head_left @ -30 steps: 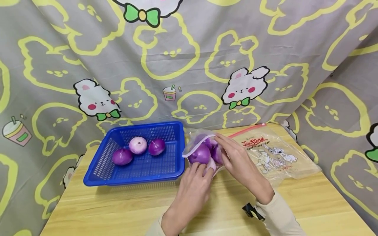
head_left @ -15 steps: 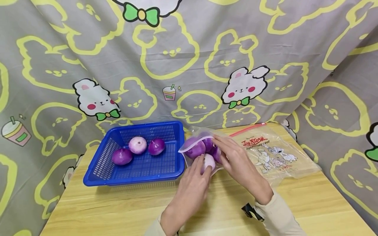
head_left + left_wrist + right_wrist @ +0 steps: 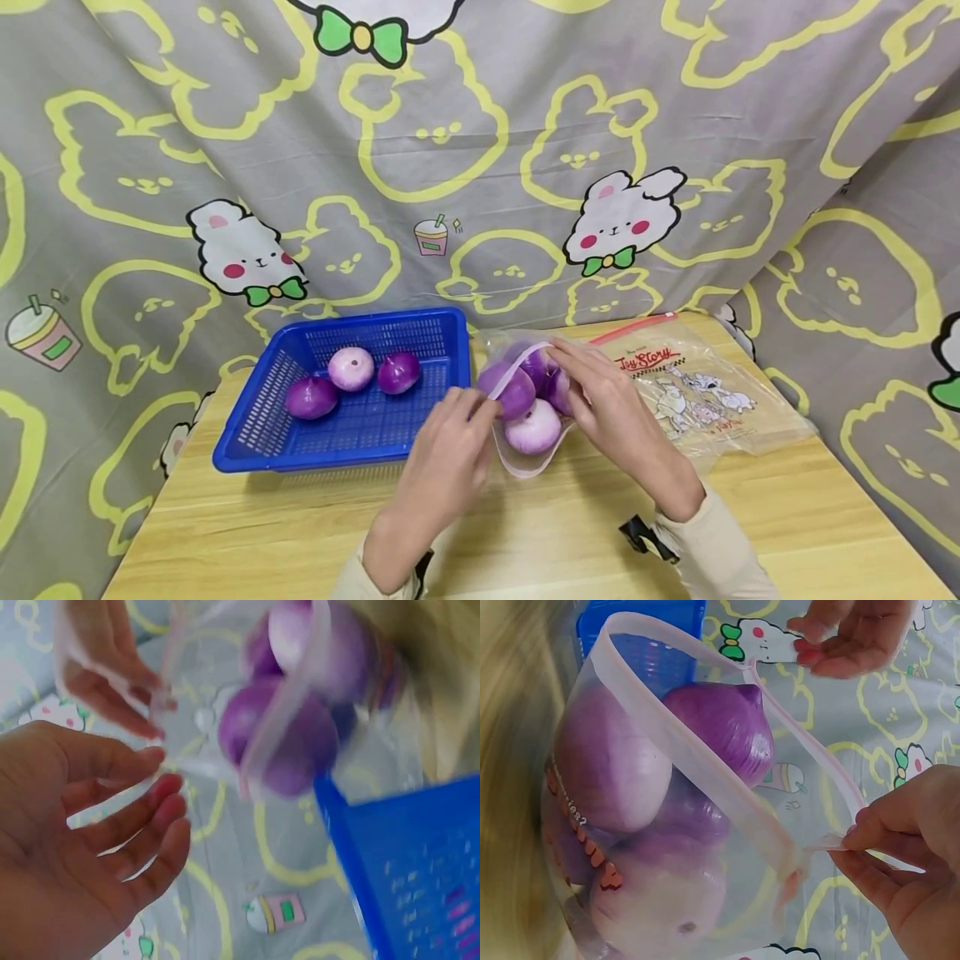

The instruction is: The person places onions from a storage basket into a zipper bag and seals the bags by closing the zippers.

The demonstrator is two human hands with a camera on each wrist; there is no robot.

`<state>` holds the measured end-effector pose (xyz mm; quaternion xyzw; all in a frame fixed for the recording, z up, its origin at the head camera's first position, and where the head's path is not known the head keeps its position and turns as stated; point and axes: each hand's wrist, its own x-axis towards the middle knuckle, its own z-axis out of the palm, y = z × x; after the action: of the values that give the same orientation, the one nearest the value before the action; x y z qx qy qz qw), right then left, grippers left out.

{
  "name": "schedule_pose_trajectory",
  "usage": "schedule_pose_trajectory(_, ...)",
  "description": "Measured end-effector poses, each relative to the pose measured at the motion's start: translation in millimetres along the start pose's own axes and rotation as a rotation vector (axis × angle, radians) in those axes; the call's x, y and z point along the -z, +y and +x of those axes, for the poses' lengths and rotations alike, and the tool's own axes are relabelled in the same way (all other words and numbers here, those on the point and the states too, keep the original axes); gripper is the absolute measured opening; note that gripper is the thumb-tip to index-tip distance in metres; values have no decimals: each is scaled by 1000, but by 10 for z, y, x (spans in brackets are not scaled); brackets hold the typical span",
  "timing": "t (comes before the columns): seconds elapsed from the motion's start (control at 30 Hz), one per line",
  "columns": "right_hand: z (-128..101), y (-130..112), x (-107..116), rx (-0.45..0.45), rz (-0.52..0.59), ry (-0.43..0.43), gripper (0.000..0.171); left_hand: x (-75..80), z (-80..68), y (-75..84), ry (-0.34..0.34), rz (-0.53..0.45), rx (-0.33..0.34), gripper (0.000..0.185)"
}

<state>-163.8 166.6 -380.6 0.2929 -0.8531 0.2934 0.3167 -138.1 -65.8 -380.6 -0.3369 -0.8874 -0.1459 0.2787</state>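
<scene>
My right hand (image 3: 618, 417) pinches the rim of a clear zip bag (image 3: 682, 746) between thumb and fingers. The mouth of the bag gapes wide, and several purple onions (image 3: 720, 731) lie inside it. A paler onion (image 3: 532, 427) sits at the near side of the opening. My left hand (image 3: 450, 454) is at the left of the bag's mouth, beside the blue basket. In the left wrist view this left hand (image 3: 97, 832) holds nothing, its fingers loosely bent and apart from the bag.
A blue plastic basket (image 3: 345, 457) with three onions (image 3: 351, 369) in it stands left of the bag. To the right, a flat printed zip bag (image 3: 705, 392) with a red slider edge lies on the wooden table (image 3: 262, 533). A patterned curtain (image 3: 510, 150) hangs behind.
My left hand has let go of the pale onion, now resting in the bag, and moved left and back from the opening. My right hand stays on the rim.
</scene>
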Motion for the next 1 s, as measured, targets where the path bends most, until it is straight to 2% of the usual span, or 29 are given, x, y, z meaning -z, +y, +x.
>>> schedule_pose_trajectory(0.1, 1, -16, 41, -13, 1, 2, 48, 39, -3, -85, -3, -9, 34, 31)
schedule_pose_trajectory(0.23, -9, -30, 75, -24, -3, 4, 49, -19, -30, -117, -106, 9, 80, 44)
schedule_pose_trajectory(0.33, -8, -40, 85, -16, -6, 10, 47, -91, -39, -87, -126, 15, 92, 44)
schedule_pose_trajectory(0.57, 10, -94, 113, -19, 5, 9, 42, -169, -16, -62, 11, 29, 49, 19)
schedule_pose_trajectory(0.67, 9, -100, 143, -36, 12, 5, 43, -168, -2, -57, 63, 26, 27, 14)
schedule_pose_trajectory(0.77, 6, -78, 173, -44, 11, 4, 42, -168, 8, -49, 81, 20, 8, 13)
schedule_pose_trajectory(0.83, 6, -65, 186, -46, 14, 7, 39, -158, 1, -54, 63, 4, -5, 13)
schedule_pose_trajectory(0.9, 13, -63, 189, -42, 13, 14, 36, -139, -19, -72, 15, -17, -12, 15)
schedule_pose_trajectory(1.0, 31, -71, 182, -38, 23, 32, 34, -117, -46, -105, -93, -51, -2, 35)
